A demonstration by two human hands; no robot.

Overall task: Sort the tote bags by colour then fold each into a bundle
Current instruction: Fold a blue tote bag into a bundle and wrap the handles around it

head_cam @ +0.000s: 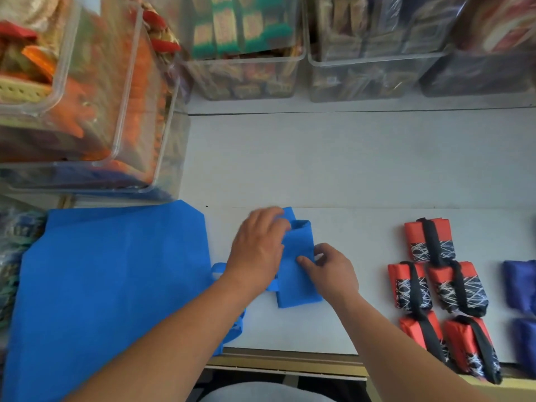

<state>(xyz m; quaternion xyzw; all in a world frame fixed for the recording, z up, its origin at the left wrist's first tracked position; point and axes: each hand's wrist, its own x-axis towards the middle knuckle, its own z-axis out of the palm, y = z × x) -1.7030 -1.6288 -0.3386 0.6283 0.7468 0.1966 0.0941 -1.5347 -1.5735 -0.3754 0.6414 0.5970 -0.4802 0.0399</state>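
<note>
Left grip (258,245) seems clamped on half-folded blue tote bag (298,285) top roll, blurry tho. Right grip (330,271) pinching its side edge. 5 red bundles (429,242) further right on tabletop (319,158).

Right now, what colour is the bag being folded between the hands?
The half-folded bag is plain bright blue, best seen in the head view.

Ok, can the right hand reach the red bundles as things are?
Probably yes: only bare table lies between the right hand and the red bundles, though its fingers are pinching the half-folded blue bag.
</note>
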